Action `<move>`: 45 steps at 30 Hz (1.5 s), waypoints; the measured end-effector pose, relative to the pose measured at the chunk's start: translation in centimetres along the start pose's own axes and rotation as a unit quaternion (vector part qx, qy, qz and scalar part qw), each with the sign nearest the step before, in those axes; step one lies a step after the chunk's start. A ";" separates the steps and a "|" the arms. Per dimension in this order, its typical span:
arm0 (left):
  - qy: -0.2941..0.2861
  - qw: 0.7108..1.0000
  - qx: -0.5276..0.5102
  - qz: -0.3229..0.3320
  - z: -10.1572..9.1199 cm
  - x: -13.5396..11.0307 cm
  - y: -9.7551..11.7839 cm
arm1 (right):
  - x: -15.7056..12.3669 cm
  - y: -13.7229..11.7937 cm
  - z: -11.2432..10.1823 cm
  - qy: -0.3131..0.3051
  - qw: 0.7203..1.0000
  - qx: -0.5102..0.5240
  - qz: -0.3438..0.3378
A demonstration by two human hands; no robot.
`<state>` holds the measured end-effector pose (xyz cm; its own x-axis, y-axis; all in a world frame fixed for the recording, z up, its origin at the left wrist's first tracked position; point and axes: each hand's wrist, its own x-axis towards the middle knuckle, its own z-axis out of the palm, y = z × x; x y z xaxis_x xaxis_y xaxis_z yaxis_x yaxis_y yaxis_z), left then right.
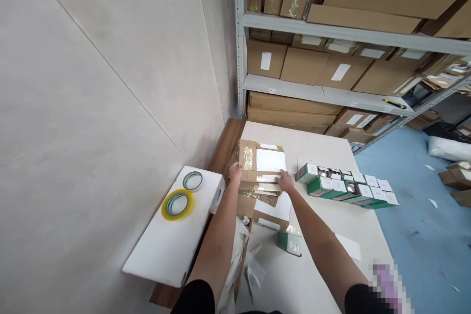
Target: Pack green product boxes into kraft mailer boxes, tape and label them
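Cardboard box (270, 161): over stacked cartons (272, 210) on table (316, 142) | left hand (235, 171), right hand (284, 181): grip closed on its opposite sides, probably to keep it steady

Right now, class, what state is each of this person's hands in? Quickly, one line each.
Left hand: holding the cardboard box at its left side.
Right hand: touching its right side; grip cannot be told.

Bright diffuse light, soft shadows; wide-angle stretch, pixelated lower-right patch (390, 287)
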<state>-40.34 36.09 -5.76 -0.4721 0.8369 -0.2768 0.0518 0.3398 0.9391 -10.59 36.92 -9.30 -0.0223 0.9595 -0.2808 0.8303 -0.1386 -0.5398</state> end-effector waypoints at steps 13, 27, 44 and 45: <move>-0.109 0.986 -0.069 0.107 -0.2 -6.8 8.4 | -5.8 2.6 -13.8 0.236 0.871 0.431 0.004; -0.177 0.966 0.009 0.191 6.8 -22.3 11.0 | -20.8 15.7 -21.8 0.254 0.846 0.464 -0.062; -0.094 0.976 -0.004 0.194 6.7 -42.1 -1.2 | -37.2 25.7 -17.7 0.181 0.867 0.458 -0.070; -0.098 0.978 -0.012 0.185 6.2 -43.0 -2.4 | -38.0 26.0 -16.8 0.173 0.869 0.459 -0.069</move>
<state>-14.71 2.00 2.64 -0.2464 0.9678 0.0519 0.1656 -0.0107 0.9861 21.18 0.99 0.71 0.2144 0.9767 0.0078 0.0363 0.0000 -0.9993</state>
